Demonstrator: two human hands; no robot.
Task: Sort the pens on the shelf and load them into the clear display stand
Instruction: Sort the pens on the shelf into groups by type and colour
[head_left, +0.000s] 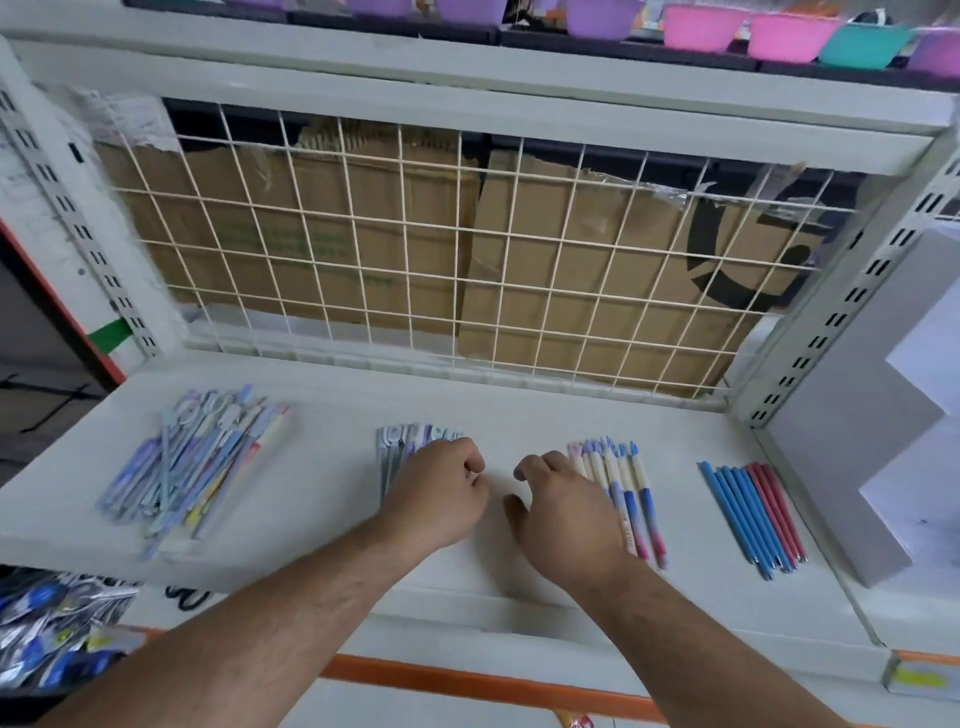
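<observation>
Here, four pen groups are seen laid out on the shelf (332, 395): a loose mixed pile (192, 462) at far left, a small neat group (402, 452) left of centre, a white-and-blue row (631, 493) right of centre, and a blue-and-red row (753, 514) at far right. The left hand (441, 493) is laid over the near end of the small group, fingers curled in loosely; whether a pen is actually pinched cannot be told. The right hand (566, 509) is laid half-open against the left edge of the white-and-blue row, nothing gripped. All sorted rows are set with long axes running front to back, tilted a little. The mixed pile lies well to the left of both hands, so the left hand is nearer to it. Sorting is judged unfinished, since that pile is still unsorted. No clear display stand is seen in view.
</observation>
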